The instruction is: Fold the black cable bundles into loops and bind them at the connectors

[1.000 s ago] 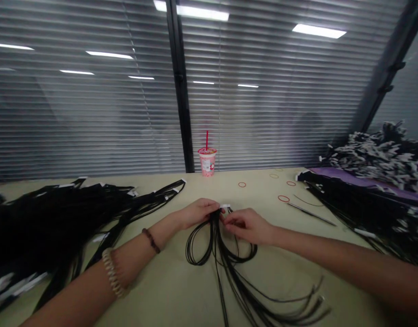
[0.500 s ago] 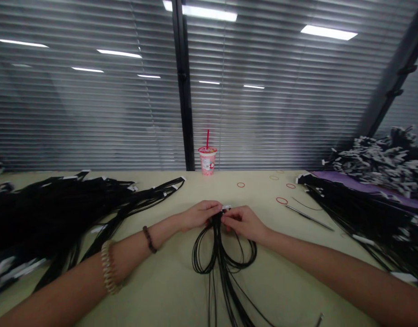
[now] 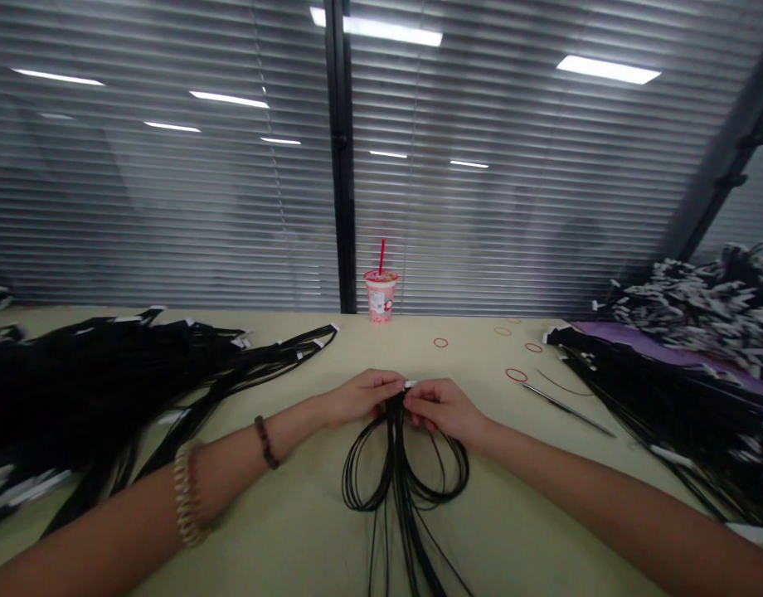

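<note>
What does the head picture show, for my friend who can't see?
The left hand and right hand pinch the top of a looped bunch of black cords on a pale table. A left heap and a right heap of cords lie at the sides, and a pink cup stands at the back.

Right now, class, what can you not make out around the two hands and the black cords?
All head view:
White tag: too small to read, partly covered by the left hand and right hand pinching the cord bundle.
Bundle's lower ends: cut off by the bottom edge.
Pink cup print: too small.
Black pile at left: blurred; single cords cannot be counted.
</note>
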The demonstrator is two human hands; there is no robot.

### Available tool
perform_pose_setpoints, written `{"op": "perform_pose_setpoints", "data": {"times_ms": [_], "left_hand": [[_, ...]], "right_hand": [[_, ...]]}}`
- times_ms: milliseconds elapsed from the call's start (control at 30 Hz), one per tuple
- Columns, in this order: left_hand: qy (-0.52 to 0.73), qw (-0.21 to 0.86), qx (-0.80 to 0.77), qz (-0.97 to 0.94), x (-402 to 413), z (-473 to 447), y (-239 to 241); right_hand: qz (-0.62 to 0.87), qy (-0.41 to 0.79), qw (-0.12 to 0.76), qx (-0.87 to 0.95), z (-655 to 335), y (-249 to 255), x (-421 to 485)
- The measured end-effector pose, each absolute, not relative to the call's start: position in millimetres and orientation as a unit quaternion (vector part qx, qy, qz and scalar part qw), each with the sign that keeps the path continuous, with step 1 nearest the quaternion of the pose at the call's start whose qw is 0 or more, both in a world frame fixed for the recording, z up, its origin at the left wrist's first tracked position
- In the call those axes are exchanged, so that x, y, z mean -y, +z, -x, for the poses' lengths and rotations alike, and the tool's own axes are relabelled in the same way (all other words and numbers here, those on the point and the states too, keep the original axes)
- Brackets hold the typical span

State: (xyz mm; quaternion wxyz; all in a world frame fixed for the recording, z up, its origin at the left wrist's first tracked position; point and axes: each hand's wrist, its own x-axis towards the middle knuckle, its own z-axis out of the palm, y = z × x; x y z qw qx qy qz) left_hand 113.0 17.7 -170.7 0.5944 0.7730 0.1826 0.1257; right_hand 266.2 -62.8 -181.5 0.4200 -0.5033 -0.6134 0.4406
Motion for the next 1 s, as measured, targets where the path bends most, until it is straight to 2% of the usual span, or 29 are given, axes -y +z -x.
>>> {"op": "perform_pose_setpoints", "data": {"times_ms": [167,333,500,600,800,1000], "left_hand": [[0.125,0.597,-0.180,-0.772,-21.3,-112.0,-172.2],[0.122,0.590,-0.177,-0.778,-20.0,-111.2,-169.0],[0.119,0.599,-0.195,-0.768,-21.1,-110.0,-168.6],[0.122,0.628,-0.193,-0.744,-25.2,-109.3,-170.8],[0.140,0.732,-0.183,-0.641,-30.5,-105.2,-169.4],[0.169,0.750,-0.180,-0.614,-30.5,-103.4,-169.0]], "right_hand": [[0.479,0.449,0.424,0.624,-267.7,-183.2,62.2],[0.503,0.405,0.420,0.637,-264.8,-183.1,65.7],[0.523,0.293,0.417,0.683,-261.0,-189.1,70.0],[0.529,0.229,0.380,0.723,-262.9,-188.0,72.2],[0.532,-0.058,0.288,0.794,-275.2,-172.9,78.8],[0.463,-0.091,0.308,0.826,-275.9,-170.5,90.1]]}}
